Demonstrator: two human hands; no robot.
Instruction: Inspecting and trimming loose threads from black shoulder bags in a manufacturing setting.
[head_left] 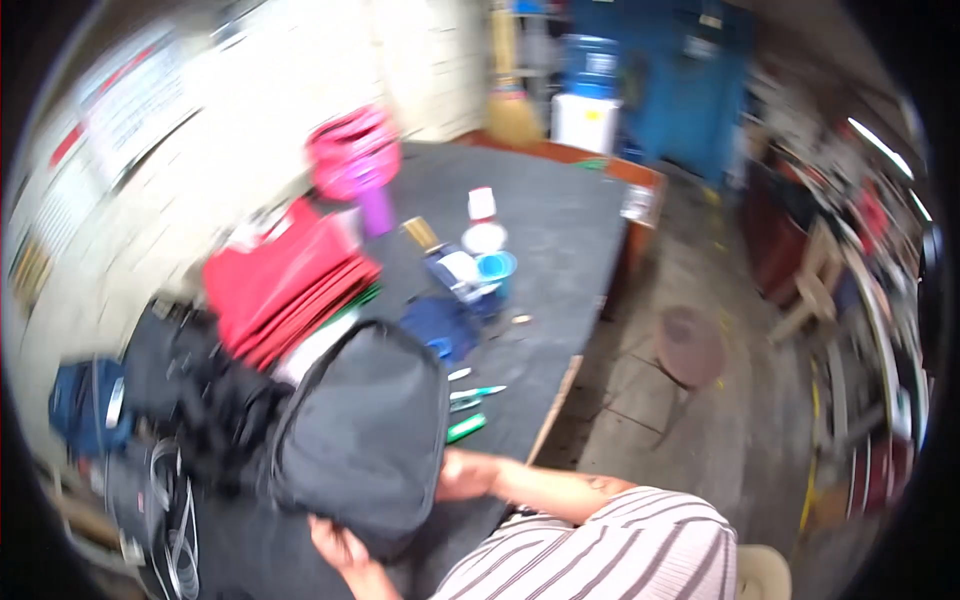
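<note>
A black fabric bag (365, 430) with a rounded, piped edge stands in front of me on the dark table. My left hand (338, 543) grips its lower near edge. At the bag's lower right side is my right hand (466, 475), closed against the fabric with its fingertips partly hidden. Just beyond the right hand lie a green-handled tool (466, 428) and a teal pointed tool (477, 398). The picture is smeared by motion, so fine details of the bag do not show.
Stacked red fabric pieces (285, 285) and black bags (190, 370) lie to the left. Farther back stand a pink bag (355, 150), a purple bottle (375, 208) and a blue tape roll (496, 265). A round stool (690, 345) stands right of the table edge.
</note>
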